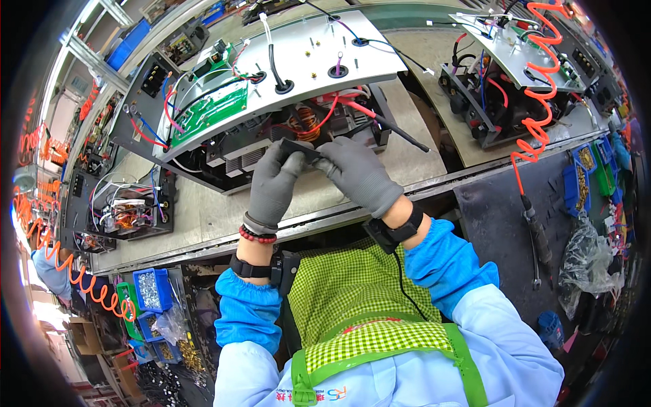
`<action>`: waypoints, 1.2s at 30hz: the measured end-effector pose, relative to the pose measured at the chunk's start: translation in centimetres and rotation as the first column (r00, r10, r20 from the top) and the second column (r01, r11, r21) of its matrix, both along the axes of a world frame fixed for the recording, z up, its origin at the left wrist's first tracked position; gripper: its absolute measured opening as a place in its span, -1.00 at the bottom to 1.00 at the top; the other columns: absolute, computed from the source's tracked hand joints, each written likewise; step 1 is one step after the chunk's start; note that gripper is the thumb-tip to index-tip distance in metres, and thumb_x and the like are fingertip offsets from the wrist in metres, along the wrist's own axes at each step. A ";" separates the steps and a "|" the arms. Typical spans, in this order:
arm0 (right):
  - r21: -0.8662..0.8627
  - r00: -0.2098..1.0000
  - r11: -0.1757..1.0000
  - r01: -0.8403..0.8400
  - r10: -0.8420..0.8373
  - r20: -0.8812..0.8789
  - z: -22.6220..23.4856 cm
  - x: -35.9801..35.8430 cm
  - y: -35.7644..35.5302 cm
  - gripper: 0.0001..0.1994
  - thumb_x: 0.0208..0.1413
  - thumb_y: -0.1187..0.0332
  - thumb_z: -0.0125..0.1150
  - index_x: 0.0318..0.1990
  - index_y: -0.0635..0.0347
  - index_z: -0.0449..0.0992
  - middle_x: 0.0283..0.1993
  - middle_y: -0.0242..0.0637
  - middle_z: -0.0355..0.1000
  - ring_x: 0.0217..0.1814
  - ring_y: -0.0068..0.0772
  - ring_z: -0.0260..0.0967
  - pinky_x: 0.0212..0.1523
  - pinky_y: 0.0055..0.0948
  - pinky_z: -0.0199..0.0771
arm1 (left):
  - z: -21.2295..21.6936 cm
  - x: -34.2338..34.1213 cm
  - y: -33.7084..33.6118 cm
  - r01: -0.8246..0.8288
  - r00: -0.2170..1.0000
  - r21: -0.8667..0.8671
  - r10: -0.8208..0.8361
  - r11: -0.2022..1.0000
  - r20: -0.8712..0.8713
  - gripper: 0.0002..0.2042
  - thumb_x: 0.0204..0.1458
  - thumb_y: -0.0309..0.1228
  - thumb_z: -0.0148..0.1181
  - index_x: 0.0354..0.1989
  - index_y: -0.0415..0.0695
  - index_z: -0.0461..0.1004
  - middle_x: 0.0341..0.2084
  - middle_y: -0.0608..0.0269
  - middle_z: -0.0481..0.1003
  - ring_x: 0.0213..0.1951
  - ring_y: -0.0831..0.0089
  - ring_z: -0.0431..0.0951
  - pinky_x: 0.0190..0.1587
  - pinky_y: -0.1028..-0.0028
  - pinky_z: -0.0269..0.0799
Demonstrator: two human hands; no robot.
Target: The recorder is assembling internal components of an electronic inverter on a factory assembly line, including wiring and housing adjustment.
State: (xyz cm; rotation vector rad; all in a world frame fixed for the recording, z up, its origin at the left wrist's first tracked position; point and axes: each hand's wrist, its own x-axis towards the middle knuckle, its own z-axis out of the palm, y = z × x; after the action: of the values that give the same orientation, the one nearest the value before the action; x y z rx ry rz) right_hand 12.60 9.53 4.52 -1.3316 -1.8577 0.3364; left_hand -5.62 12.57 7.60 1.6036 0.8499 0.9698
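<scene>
Both gloved hands meet in front of an open machine chassis (pixel 210 173). Between them is a small flat black piece (pixel 300 148), whose exact kind I cannot make out. My left hand (pixel 272 186) pinches its left end, thumb on top. The fingers of my right hand (pixel 361 175) are closed on its right end. Behind the piece, the chassis shows heatsink fins, a copper-wound coil (pixel 306 123) and red cables. Its white metal plate (pixel 315 51) carries a green circuit board (pixel 211 112) and black grommets with wires through them. A thick black cable (pixel 403 136) sticks out to the right.
A second open chassis (pixel 485 102) stands at the right, another unit (pixel 129 207) at the left. An orange coiled hose (pixel 539 88) hangs over the right side, ending in a power driver (pixel 536 230). Blue parts bins (pixel 152 290) sit lower left, more (pixel 576 186) at right.
</scene>
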 end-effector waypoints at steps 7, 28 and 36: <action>-0.208 0.804 0.949 -0.236 0.070 -0.591 -1.3 1.5 -0.9 -0.39 -0.05 0.38 0.35 0.23 0.14 0.35 -0.04 -0.17 0.45 -0.19 -0.28 0.43 -0.09 -0.29 0.45 | 0.5 1.2 0.5 0.256 0.805 0.765 0.309 0.591 -0.507 -0.80 -0.12 -0.56 0.19 -0.26 -0.12 0.46 -0.34 0.12 0.52 -0.22 0.05 0.51 -0.15 0.17 0.42; 0.154 0.422 0.395 -0.906 0.807 0.412 11.9 -24.2 0.2 -0.70 -0.02 0.40 0.29 -0.07 0.07 0.52 -0.26 -0.19 0.46 -0.25 -0.02 0.45 -0.28 -0.20 0.49 | -2.2 -27.8 -25.5 -0.133 0.654 0.038 0.116 0.990 -0.748 -0.64 0.10 -0.16 0.15 -0.02 -0.14 0.48 -0.20 0.01 0.54 -0.12 0.06 0.54 0.00 0.20 0.43; -0.065 0.138 0.216 -0.974 0.802 0.581 6.5 -53.9 2.0 -0.77 0.08 0.27 0.17 -0.11 0.03 0.54 -0.26 -0.22 0.45 -0.17 -0.09 0.46 -0.17 -0.15 0.47 | 0.1 -46.3 -35.8 -0.783 0.367 0.081 0.563 0.617 -0.740 -0.74 0.05 -0.27 0.18 -0.14 -0.13 0.54 -0.29 0.05 0.57 -0.21 0.13 0.58 -0.13 0.29 0.47</action>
State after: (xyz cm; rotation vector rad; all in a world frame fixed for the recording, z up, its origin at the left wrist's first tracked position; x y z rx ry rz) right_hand -41.29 11.52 10.98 0.2614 -2.8890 0.2421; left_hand -51.96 -23.25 7.74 1.3242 2.2719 0.6556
